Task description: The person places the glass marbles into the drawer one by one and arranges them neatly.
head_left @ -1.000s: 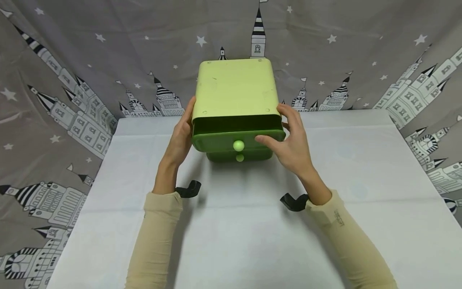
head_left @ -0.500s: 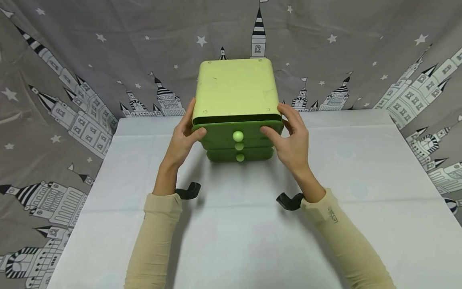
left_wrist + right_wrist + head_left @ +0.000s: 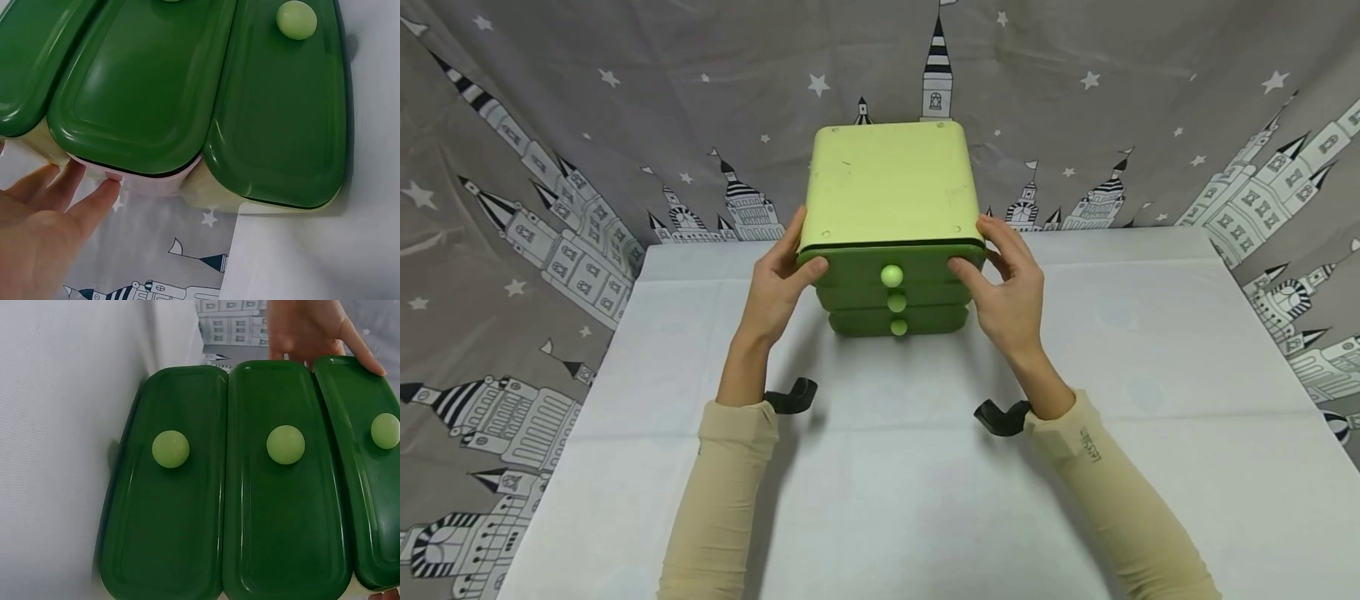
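A small chest of drawers (image 3: 891,183) with a yellow-green top stands at the far middle of the table. Its three dark green drawers have round light green knobs, and the top drawer (image 3: 850,271) sits flush with the ones below. My left hand (image 3: 773,292) lies along the chest's left side, thumb on the top drawer's front corner. Opposite it, my right hand (image 3: 1011,300) has its fingers at the right side and its thumb on the drawer front. In the left wrist view, extended fingers (image 3: 94,203) touch the pale side wall. Only fingertips (image 3: 390,595) of the right hand show in its own view.
A white cloth (image 3: 880,483) covers the table. Behind and beside it hangs a grey curtain (image 3: 700,100) printed with castles and stars. Black wrist mounts (image 3: 793,396) stick out near both beige sleeves (image 3: 722,500).
The top drawer has slid inward, from standing partly out to lying against the chest. My left thumb has come round onto its front; the right thumb has moved back with it.
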Motion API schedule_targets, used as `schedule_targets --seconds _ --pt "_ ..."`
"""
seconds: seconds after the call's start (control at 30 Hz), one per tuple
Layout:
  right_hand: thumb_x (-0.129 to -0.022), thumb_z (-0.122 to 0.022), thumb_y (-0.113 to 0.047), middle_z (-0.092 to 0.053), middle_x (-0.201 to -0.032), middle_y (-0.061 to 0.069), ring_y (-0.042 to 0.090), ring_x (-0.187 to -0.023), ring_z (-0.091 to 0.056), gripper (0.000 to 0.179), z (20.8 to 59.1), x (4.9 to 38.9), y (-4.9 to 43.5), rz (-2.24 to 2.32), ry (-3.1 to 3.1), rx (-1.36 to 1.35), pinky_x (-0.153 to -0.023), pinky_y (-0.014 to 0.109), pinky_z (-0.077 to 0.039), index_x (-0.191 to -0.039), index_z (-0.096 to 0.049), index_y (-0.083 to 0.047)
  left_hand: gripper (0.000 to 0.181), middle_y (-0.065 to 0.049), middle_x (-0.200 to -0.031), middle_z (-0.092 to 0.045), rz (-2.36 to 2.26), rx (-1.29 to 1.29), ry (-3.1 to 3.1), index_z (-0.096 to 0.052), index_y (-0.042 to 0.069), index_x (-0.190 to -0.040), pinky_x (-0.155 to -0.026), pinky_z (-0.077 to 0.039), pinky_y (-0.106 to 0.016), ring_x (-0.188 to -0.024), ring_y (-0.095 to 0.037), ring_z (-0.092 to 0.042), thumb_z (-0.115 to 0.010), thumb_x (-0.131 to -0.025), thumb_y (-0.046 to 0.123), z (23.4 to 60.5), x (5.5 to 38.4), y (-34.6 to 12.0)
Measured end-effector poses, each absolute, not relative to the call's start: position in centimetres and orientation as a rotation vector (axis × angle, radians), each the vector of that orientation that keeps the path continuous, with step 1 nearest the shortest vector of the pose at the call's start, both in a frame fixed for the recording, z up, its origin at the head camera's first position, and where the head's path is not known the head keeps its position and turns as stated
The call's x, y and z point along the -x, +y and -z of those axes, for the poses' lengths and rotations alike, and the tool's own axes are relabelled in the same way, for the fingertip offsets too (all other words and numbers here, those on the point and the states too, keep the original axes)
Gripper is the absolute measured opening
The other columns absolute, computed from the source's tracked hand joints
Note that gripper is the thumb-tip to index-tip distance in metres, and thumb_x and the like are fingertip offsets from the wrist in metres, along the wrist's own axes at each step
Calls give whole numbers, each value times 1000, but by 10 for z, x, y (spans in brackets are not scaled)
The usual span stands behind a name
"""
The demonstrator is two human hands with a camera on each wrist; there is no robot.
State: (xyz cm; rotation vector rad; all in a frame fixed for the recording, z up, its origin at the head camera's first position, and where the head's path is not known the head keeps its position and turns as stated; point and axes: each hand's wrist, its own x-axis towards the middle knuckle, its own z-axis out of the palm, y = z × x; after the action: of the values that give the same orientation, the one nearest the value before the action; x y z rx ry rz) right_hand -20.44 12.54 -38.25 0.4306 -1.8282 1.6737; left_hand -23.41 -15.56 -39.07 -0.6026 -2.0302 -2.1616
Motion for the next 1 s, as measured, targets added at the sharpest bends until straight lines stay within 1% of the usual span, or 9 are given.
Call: schedule_targets --seconds 0.17,0.37,0.57,0.8,0.87,0.93,1.0 --pt "-81 -73 13 -58 -129 25 28 -121 -55 41 384 207 127 -1676 -1810 -419 -95 35 -50 -120 -62 16 65 -3 -159 -31 2142 524 -2022 -35 12 -154 -109 -36 -35 -139 -26 -39 -62 -96 3 388 234 -154" --pt "-84 -71 12 -61 -125 21 22 -120 -56 36 387 209 128 -1674 -1802 -429 -93 33 -50 -119 -65 14 63 -7 -156 -35 2132 473 -2014 -34 7 -153 -110 -36 -35 -139 -24 -39 -61 -96 1 387 233 -154" --pt "-85 -71 10 -61 -126 21 22 -122 -55 35 388 210 128 -1646 -1798 -452 -93 34 -51 -119 -63 15 63 -6 -156 -35 2140 471 -2006 -35 10 -153 -109 -36 -33 -139 -24 -39 -61 -97 2 388 231 -153" --pt "-85 -70 11 -60 -128 21 21 -123 -54 37 387 207 129 -1663 -1826 -431 -95 35 -50 -121 -63 14 63 -5 -156 -36 2104 463 -2048 -35 11 -154 -109 -37 -35 -138 -24 -40 -62 -97 4 387 230 -152" --pt "-84 -69 13 -58 -131 23 25 -126 -52 40 378 199 128 -1657 -1876 -434 -96 37 -49 -123 -60 16 64 -5 -156 -35 2065 458 -2092 -33 12 -155 -109 -37 -36 -138 -24 -41 -61 -98 7 386 228 -152" --pt "-85 -70 10 -55 -136 22 24 -130 -48 45 377 196 131 -1623 -1949 -475 -99 36 -47 -128 -58 14 65 -4 -156 -35 2016 454 -2145 -31 14 -155 -109 -37 -37 -138 -23 -40 -61 -98 9 384 226 -153" --pt "-87 -71 5 -50 -142 20 24 -136 -42 52 375 193 136 -1565 -2043 -526 -104 39 -42 -135 -53 12 66 -2 -157 -34 1944 458 -2208 -31 18 -156 -111 -33 -41 -140 -20 -37 -62 -98 12 381 224 -155"
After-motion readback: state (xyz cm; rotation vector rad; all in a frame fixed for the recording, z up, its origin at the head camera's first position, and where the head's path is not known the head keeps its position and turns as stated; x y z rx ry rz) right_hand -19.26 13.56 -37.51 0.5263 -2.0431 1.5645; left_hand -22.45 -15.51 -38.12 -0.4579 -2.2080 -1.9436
